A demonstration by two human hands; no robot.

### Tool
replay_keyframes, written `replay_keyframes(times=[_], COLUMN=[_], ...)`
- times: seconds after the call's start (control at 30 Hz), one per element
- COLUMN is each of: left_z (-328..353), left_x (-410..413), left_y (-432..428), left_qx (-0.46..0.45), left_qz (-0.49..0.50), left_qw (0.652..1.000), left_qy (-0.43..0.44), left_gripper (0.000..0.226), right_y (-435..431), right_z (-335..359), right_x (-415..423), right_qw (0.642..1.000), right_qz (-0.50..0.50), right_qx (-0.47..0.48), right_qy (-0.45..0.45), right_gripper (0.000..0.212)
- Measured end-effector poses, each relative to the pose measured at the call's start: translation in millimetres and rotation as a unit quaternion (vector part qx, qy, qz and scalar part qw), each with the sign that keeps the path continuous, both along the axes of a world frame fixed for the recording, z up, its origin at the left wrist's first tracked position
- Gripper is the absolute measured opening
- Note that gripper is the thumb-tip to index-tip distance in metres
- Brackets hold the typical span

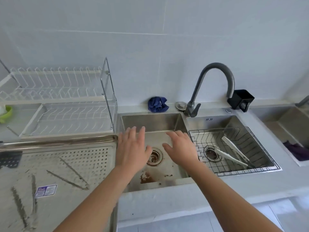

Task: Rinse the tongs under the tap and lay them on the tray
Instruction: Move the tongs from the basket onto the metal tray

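Observation:
White tongs [234, 154] lie in a black wire basket [260, 136] set in the right sink basin. Two metal tongs [70, 173] [25, 203] lie on the perforated steel tray [93, 154] at the left. A grey curved tap [215, 81] arches over the right basin; no water is visible. My left hand [132, 151] and my right hand [182, 149] hover over the left sink basin [150, 121], fingers spread, holding nothing. The right hand is a short way left of the basket.
A white dish rack [66, 101] stands behind the tray. A blue cloth [158, 104], a drain plug [180, 105] and a black holder [240, 100] sit behind the sinks. Brown residue lies near the left drain [155, 156]. Another sink [294, 124] is at the far right.

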State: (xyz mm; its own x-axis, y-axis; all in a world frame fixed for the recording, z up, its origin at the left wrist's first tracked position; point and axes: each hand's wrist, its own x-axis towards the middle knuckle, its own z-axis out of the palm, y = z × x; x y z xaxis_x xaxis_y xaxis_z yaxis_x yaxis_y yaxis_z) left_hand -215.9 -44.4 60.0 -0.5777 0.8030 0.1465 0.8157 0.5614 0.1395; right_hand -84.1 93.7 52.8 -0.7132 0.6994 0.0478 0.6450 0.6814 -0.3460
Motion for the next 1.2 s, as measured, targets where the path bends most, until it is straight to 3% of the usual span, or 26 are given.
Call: replay_keyframes(times=[0.57,1.03,1.2], left_z=[-20.4,-107.2,-132.8], left_x=[154.7,157.1,174.9], left_y=[210.9,267.0,270.8], left_qx=[-0.001,-0.067,-0.086], left_qz=[-0.092,-0.097,-0.071], left_qw=[0.996,0.989,0.987], left_qy=[-0.005,-0.095,-0.114], left_gripper=[0.077,0.077,0.08], right_y=[196.6,257.3,269.2], right_z=[2.2,-81.9,-111.8], right_x=[186.9,205.6,213.7], right_qw=[0.996,0.969,0.967], right_qz=[-0.093,-0.177,-0.155], right_qx=[-0.013,-0.127,-0.117], right_qy=[-0.004,-0.112,-0.163], right_gripper=[0.052,0.053,0.07])
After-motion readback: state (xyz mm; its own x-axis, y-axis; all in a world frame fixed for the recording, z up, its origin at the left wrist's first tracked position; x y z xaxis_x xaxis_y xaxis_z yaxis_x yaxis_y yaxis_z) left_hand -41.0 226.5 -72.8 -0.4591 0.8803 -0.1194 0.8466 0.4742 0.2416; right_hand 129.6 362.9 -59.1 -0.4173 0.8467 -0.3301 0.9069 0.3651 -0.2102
